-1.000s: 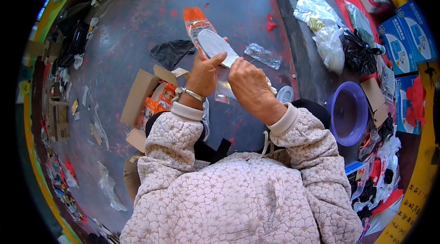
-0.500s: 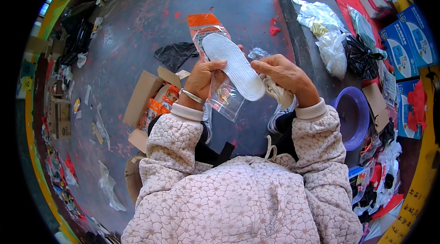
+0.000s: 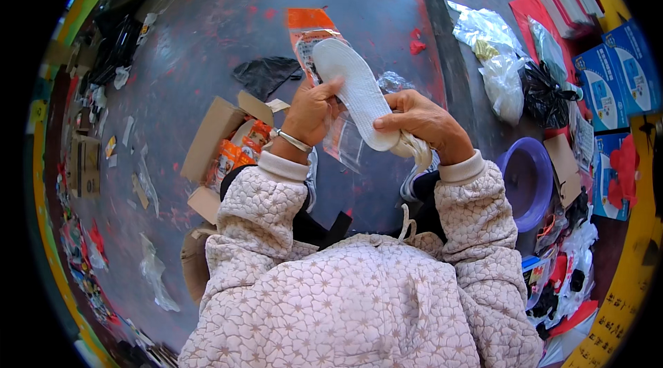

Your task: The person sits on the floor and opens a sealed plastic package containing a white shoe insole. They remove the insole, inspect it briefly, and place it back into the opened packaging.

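Note:
A white textured insole slants across the space between my hands, its far end up and to the left. My left hand is closed on its left edge, thumb on top. Behind the insole, in that same hand, is a clear plastic packet with an orange top; its lower part hangs below the fingers. My right hand pinches the insole's near right end, with the thumb over the upper face. A bundle of cream-coloured bands or cords hangs under the right palm; its exact kind is unclear.
An open cardboard box with orange packets stands left of my legs. Black plastic lies beyond it. On the right are a purple basin, silvery and white plastic bags, a black bag and blue boxes.
My right thumb has moved from the insole's edge onto its upper face, near the lower end. The insole and packet have shifted slightly away from me.

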`<state>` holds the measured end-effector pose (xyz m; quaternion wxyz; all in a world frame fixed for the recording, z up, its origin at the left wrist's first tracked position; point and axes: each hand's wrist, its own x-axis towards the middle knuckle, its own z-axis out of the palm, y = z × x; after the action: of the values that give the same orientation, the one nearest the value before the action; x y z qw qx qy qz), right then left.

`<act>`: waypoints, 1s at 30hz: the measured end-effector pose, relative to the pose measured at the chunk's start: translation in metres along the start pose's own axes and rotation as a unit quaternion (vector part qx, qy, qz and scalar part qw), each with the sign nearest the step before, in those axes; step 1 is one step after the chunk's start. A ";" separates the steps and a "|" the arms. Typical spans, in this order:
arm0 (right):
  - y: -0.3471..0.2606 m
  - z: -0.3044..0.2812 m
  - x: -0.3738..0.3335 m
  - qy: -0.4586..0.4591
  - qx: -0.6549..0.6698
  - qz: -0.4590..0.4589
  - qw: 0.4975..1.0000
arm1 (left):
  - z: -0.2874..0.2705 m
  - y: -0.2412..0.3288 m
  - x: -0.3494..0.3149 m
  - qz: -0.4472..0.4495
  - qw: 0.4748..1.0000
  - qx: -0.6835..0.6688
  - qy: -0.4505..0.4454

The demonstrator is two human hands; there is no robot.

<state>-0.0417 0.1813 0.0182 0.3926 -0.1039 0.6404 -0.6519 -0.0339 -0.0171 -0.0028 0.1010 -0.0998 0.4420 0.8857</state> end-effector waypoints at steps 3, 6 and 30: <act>-0.002 0.002 -0.008 -0.042 0.094 -0.024 0.994 | -0.011 0.001 0.010 0.023 0.994 -0.067 0.080; -0.008 -0.003 -0.011 -0.048 0.171 -0.009 0.984 | -0.023 0.019 0.012 0.033 0.981 -0.155 0.114; -0.045 0.020 -0.045 0.279 -0.538 -0.278 0.745 | -0.035 -0.003 0.027 0.043 0.977 -0.091 0.187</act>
<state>-0.0158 0.1896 0.0793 -0.1231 -0.2853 0.9084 -0.2799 -0.0562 -0.0408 -0.0330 -0.0313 -0.2531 0.3750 0.8913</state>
